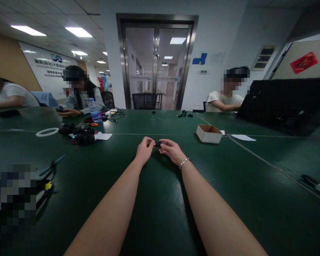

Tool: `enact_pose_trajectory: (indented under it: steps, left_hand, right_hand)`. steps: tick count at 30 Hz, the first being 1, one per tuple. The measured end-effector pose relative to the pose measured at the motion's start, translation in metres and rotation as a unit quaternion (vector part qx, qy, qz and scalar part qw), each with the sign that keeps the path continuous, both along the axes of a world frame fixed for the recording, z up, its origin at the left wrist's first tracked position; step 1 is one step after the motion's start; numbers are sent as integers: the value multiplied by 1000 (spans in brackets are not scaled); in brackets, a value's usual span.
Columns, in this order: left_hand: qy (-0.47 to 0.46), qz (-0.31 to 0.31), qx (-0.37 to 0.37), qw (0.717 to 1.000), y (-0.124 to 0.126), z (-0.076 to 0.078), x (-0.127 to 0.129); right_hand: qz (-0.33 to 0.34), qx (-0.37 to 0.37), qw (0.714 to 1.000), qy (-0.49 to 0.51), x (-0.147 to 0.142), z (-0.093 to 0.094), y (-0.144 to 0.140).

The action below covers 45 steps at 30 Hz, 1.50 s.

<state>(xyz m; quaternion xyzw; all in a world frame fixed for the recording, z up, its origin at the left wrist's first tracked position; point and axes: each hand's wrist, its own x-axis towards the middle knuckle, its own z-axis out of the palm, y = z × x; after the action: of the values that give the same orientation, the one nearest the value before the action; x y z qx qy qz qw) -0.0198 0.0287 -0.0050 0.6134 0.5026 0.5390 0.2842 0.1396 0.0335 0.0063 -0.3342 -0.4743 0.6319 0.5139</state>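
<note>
Small dark object [158, 144] is held just above the green table [160, 206], or against it (contact cannot be told), near the centre of the frame. Its left end is pinched between the narrowed fingers of the left hand [145, 148]; its right end is gripped between the thumb and curled fingers of the right hand [172, 150]. Its exact form is largely hidden by the fingers. A silver bracelet [184, 163] is worn on the right wrist. An open-topped pale box [208, 136] is seen right of centre, with white paper [244, 137] lying near it. At left of centre, a cluster of black items [84, 137] is noted, between a white ring [44, 135] and a labelled bottle [96, 114].
</note>
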Motion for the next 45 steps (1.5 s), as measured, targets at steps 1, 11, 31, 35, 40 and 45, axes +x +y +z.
enact_pose_trajectory:
  steps: [1,11,31,35,40,45]
  left_hand:
    - [-1,-5,13,1000,0,0,1]
    - [-9,-21,-51,998,3,-1,1]
    - [-36,-51,-102,993,5,1,1]
    - [-38,-58,-91,993,3,1,1]
    - [-33,-59,-106,992,1,3,1]
    - [-18,-61,-86,994,2,2,1]
  right_hand:
    - [-6,-5,1000,0,0,0,0]
    - [-27,-21,999,10,-1,0,1]
    - [-24,-17,999,33,-1,-5,5]
    - [-17,-12,999,27,0,-6,6]
    - [-18,-13,999,23,1,-7,7]
    - [-17,-10,1000,21,1,-7,7]
